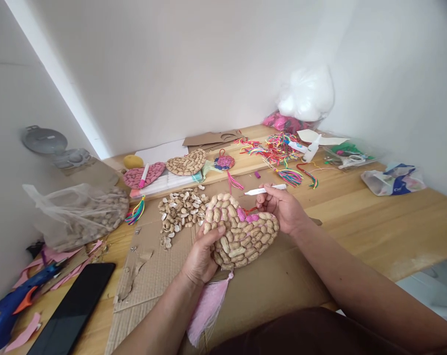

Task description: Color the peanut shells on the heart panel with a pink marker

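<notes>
My left hand [204,251] is closed on a heart covered in peanut shells [241,236], its thumb across the front face. A few shells near the heart's top notch are coloured pink-purple; the others are natural tan. From its lower tip hangs a pale pink tassel [210,308], and a bit of red cord shows at the notch. My right hand [280,204] grips a white marker pen [265,190] just above the heart, the pen's tip pointing left and apart from the shells. A purple cap [257,174] lies on the table behind the pen.
Cardboard [145,276] covers the table, with loose peanut shells [182,209] on it. Behind are a pink heart [145,175], a tan heart [186,162] and colourful tassels [278,148]. At left are a bag of peanuts [86,217], a phone [75,305] and a blue glue gun [19,301].
</notes>
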Motion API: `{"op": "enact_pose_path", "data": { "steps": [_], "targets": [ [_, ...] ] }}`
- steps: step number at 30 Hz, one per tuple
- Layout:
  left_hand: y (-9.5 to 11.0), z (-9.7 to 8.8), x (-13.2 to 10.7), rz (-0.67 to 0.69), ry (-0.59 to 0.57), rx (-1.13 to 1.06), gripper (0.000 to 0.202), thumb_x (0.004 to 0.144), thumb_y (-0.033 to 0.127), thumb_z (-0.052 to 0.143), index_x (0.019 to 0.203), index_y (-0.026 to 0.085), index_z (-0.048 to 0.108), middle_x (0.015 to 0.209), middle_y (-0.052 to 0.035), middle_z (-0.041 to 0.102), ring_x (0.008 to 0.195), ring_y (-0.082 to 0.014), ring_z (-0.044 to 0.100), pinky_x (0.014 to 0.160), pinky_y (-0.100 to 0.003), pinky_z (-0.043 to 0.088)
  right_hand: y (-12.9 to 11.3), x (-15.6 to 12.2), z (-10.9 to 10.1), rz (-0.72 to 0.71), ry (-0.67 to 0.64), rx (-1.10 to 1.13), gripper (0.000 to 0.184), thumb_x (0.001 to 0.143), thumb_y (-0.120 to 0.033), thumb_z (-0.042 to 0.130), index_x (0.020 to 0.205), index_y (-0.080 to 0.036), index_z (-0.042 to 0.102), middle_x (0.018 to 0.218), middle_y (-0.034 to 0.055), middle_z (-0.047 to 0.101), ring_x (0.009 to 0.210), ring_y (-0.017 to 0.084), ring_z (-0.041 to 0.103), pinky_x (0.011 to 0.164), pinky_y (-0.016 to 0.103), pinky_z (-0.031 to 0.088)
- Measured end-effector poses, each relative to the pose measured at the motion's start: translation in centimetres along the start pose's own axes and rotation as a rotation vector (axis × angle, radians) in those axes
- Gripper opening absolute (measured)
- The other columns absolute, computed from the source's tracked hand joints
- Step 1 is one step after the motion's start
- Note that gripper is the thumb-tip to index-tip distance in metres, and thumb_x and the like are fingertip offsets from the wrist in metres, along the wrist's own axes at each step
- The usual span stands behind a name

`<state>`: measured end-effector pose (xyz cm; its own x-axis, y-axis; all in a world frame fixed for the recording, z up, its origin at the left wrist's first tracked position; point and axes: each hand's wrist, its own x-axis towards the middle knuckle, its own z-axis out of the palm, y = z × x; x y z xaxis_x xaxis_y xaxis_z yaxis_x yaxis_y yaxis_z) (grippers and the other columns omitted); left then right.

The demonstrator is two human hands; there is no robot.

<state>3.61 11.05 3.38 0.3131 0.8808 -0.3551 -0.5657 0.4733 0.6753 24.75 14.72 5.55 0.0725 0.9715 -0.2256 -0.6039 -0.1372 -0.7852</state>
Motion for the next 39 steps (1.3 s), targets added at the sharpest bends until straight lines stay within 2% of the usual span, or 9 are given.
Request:
{"op": "enact_pose_path", "data": {
  "steps": [7,11,13,15,19,24,27,33,39],
  "targets": [
    [-0.4,-0.4,0.2,0.074,-0.037,-0.018,0.073,0.072,0.03,0.085,0.14,0.023,0.059,0.117,-0.0106,0.078,0.115,-0.0356,0.072,0.105,-0.052,0.055,0.2,-0.1,-0.1,-0.062,-0.019,-0.055,0.038,0.065,-0.042,0.088,0.082,-0.022,0.061,0.06,-0.0041,0.063,0.056,0.013,0.056,0.054,0.025,0.041],
    [-0.7,-0.5,0.3,0.089,-0.008,0.059,0.068,0.071,0.026,0.087,0.135,0.024,0.063,0.117,-0.0094,0.078,0.116,-0.0333,0.071,0.106,-0.05,0.054,0.3,0.0,-0.1,-0.125,-0.038,-0.141,0.04,0.067,-0.049,0.087,0.079,-0.021,0.061,0.061,-0.0031,0.062,0.057,0.013,0.055,0.054,0.025,0.039],
    [-0.8,-0.5,0.3,0.101,-0.004,0.079,0.068,0.072,0.026,0.087,0.136,0.024,0.062,0.119,-0.0092,0.078,0.118,-0.0324,0.07,0.107,-0.05,0.053,0.1,0.0,-0.1,-0.208,-0.047,-0.202,0.04,0.071,-0.052,0.085,0.076,-0.021,0.06,0.061,-0.0027,0.062,0.057,0.013,0.053,0.055,0.026,0.038],
    [-0.9,-0.4,0.3,0.109,-0.008,0.085,0.067,0.073,0.026,0.087,0.135,0.024,0.063,0.12,-0.0096,0.077,0.12,-0.0321,0.069,0.108,-0.05,0.052,-0.1,-0.2,-0.1,-0.351,-0.052,-0.269,0.038,0.077,-0.053,0.081,0.077,-0.021,0.06,0.062,-0.0029,0.061,0.059,0.013,0.052,0.057,0.027,0.038],
    [-1.1,-0.4,0.4,0.119,-0.035,0.123,0.061,0.072,0.028,0.088,0.129,0.022,0.067,0.121,-0.011,0.077,0.121,-0.0328,0.068,0.108,-0.05,0.052,0.1,-1.3,-0.1,-0.63,-0.12,-0.486,0.025,0.094,-0.047,0.069,0.089,-0.023,0.064,0.072,-0.0017,0.063,0.068,0.015,0.056,0.066,0.029,0.043],
    [-1.5,-0.5,0.3,0.148,-0.065,0.188,0.049,0.073,0.034,0.088,0.118,0.021,0.072,0.116,-0.0113,0.078,0.119,-0.0342,0.069,0.106,-0.051,0.054,0.5,-2.9,0.2,-0.789,-0.133,-0.661,0.018,0.102,-0.041,0.059,0.097,-0.024,0.063,0.076,-0.0009,0.06,0.067,0.015,0.056,0.062,0.029,0.043],
    [-1.8,-0.7,0.2,0.152,-0.074,0.241,0.043,0.074,0.037,0.087,0.111,0.02,0.074,0.113,-0.0121,0.079,0.118,-0.0357,0.069,0.104,-0.052,0.054,0.2,-3.3,0.3,-0.842,-0.112,-0.686,0.019,0.103,-0.039,0.055,0.095,-0.023,0.061,0.076,-0.0008,0.059,0.068,0.015,0.055,0.064,0.03,0.044],
    [-2.0,-0.8,-0.1,0.183,-0.092,0.285,0.044,0.079,0.037,0.084,0.119,0.024,0.073,0.12,-0.011,0.076,0.12,-0.0345,0.068,0.106,-0.052,0.053,-0.1,-3.9,0.5,-0.876,-0.147,-0.747,0.016,0.104,-0.037,0.054,0.098,-0.023,0.06,0.074,-0.0017,0.055,0.063,0.014,0.051,0.058,0.029,0.041],
    [-2.1,-0.7,-0.4,0.179,-0.138,0.296,0.042,0.082,0.035,0.081,0.121,0.023,0.072,0.123,-0.0114,0.075,0.12,-0.0323,0.068,0.107,-0.05,0.052,-0.3,-4.3,0.8,-0.921,-0.097,-0.839,0.013,0.104,-0.033,0.053,0.098,-0.023,0.059,0.074,-0.0007,0.057,0.064,0.015,0.054,0.059,0.03,0.044]
  ]
}}
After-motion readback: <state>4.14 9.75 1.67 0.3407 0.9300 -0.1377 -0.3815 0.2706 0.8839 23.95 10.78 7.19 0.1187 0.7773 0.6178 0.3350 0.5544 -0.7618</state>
